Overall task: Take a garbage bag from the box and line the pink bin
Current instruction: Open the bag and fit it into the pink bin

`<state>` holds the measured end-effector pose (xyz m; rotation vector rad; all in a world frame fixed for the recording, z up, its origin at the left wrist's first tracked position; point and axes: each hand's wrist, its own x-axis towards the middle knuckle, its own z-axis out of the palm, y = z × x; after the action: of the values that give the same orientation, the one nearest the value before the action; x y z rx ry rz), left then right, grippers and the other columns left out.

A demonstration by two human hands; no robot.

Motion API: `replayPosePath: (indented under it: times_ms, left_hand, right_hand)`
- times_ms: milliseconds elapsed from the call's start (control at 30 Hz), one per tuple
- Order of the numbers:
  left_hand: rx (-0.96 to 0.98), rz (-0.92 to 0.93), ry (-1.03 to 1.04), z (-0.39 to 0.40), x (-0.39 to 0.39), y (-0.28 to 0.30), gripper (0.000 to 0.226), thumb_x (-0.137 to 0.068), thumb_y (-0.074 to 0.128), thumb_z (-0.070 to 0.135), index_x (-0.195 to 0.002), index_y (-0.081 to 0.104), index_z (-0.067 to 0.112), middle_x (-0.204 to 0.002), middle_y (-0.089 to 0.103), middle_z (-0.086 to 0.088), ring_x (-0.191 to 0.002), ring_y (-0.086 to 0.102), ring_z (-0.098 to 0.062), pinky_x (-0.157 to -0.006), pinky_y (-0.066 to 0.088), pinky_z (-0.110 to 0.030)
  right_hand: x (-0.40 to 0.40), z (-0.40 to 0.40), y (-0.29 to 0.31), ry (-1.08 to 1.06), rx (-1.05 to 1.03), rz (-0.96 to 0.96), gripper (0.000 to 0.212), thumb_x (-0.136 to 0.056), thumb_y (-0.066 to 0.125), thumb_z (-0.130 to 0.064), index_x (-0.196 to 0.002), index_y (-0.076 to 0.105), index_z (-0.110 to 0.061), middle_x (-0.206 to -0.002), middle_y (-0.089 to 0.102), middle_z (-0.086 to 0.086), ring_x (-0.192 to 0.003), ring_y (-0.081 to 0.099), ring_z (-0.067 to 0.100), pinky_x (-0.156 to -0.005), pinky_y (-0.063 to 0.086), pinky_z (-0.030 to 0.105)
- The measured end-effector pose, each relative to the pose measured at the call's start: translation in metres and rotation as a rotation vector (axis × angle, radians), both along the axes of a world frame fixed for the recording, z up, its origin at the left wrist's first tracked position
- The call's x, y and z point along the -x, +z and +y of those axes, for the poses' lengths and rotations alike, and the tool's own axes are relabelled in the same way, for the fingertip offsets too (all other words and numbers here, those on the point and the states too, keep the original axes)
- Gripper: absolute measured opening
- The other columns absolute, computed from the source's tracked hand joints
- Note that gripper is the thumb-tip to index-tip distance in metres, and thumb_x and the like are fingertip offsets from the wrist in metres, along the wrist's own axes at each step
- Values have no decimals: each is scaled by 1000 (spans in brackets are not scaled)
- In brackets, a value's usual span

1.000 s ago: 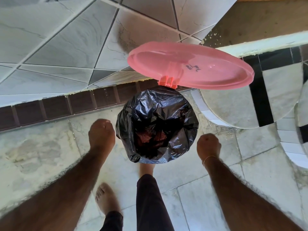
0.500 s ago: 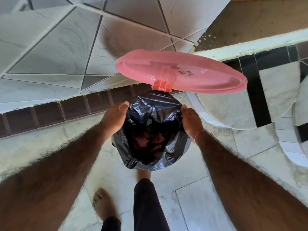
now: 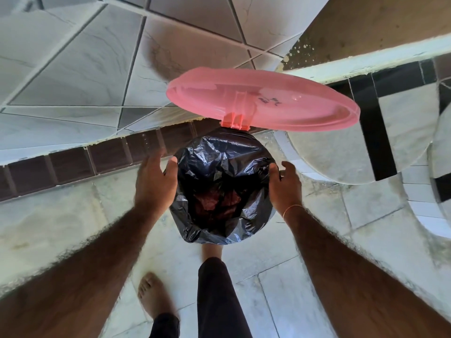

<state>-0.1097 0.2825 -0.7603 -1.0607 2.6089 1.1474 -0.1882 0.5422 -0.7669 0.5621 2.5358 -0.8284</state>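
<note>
The pink bin stands on the floor in the middle of the view, its round lid [image 3: 268,101] tipped up on the hinge at the far side. A black garbage bag [image 3: 227,154] lines it and is folded down over the rim, so the bin's wall is hidden. Dark reddish folds show deep inside the bag. My left hand [image 3: 153,181] lies against the bag's left side with fingers spread and the thumb at the rim. My right hand [image 3: 285,186] cups the right side the same way. No box is in view.
A tiled wall with a brown tile skirting [image 3: 73,164] runs behind the bin. A curved tiled structure with black bands [image 3: 375,142] stands to the right. My bare left foot [image 3: 153,296] and a dark trouser leg [image 3: 217,298] are below the bin on the pale floor.
Both hands came in from beside the bin to its rim a second ago. Since half a second ago they have slid down the bag's sides and the fingers have spread.
</note>
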Motion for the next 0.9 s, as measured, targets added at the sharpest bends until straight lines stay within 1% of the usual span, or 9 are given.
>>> replayPosePath:
  times_ms: [67, 133, 267, 367, 533, 633, 733, 800, 900]
  left_hand:
    - [284, 175, -224, 4, -12, 7, 27, -89, 53, 22, -113, 59, 11, -110, 62, -12, -104, 54, -31, -91, 40, -41]
    - [301, 230, -546, 16, -25, 12, 20, -84, 56, 17, -102, 62, 13, -97, 63, -7, -92, 55, -27, -85, 42, -41]
    - [296, -86, -1106, 44, -49, 9, 21, -73, 65, 32, -89, 64, 18, -84, 63, -2, -88, 58, -27, -80, 46, -42]
    - [370, -205, -1188, 40, -64, 8, 17, -66, 70, 32, -72, 67, 17, -73, 65, -5, -88, 62, -29, -86, 47, -44]
    - [450, -79, -1172, 22, -78, -1, 18, -74, 63, 31, -79, 69, 15, -85, 69, -8, -109, 59, -30, -102, 36, -43]
    - [445, 69, -1110, 21, -78, 7, 28, -81, 56, 27, -103, 65, 12, -113, 63, -10, -118, 52, -31, -103, 38, -45]
    - [373, 165, -1133, 44, -85, 18, 32, -81, 52, 24, -109, 61, 10, -113, 61, -10, -106, 54, -30, -92, 42, -43]
    - [349, 128, -1218, 66, -104, 15, 34, -82, 46, 19, -110, 60, 6, -113, 60, -12, -105, 54, -31, -93, 42, -44]
    - [357, -28, -1248, 87, -131, 9, 43, -83, 38, 18, -115, 62, 5, -126, 56, -14, -112, 53, -34, -98, 44, -47]
  right_hand:
    - [-7, 4, 5, 262, -210, 235, 33, -93, 55, -31, -117, 58, -9, -114, 63, 17, -108, 55, 37, -92, 44, 42]
    - [-20, 0, 9, 655, -279, 448, 14, -87, 57, -17, -96, 62, -7, -95, 63, 15, -89, 56, 36, -79, 47, 43]
    - [-49, -24, 12, 1253, -223, 158, 22, -90, 50, -29, -99, 61, -11, -95, 61, 10, -92, 57, 34, -78, 48, 44]
    - [-42, -35, 10, 1135, -412, -204, 38, -91, 52, -41, -118, 56, -14, -119, 59, 11, -115, 53, 32, -94, 44, 42]
    - [-1, -45, 10, 672, -367, -326, 33, -92, 52, -30, -105, 61, -2, -111, 66, 20, -104, 63, 38, -80, 50, 35]
    - [8, -58, 9, 701, -325, -277, 28, -90, 49, -23, -107, 63, -5, -112, 68, 19, -103, 64, 38, -81, 50, 35]
    - [5, -80, -5, 785, -115, -381, 36, -90, 44, -13, -121, 63, -14, -126, 65, 14, -115, 61, 32, -97, 48, 32]
    - [2, -94, -17, 808, -44, -490, 42, -92, 46, -11, -131, 56, -19, -131, 61, 11, -120, 57, 30, -97, 43, 26]
    - [12, -109, -28, 760, -61, -376, 49, -91, 47, -7, -139, 44, -14, -132, 59, 17, -123, 54, 37, -98, 41, 28]
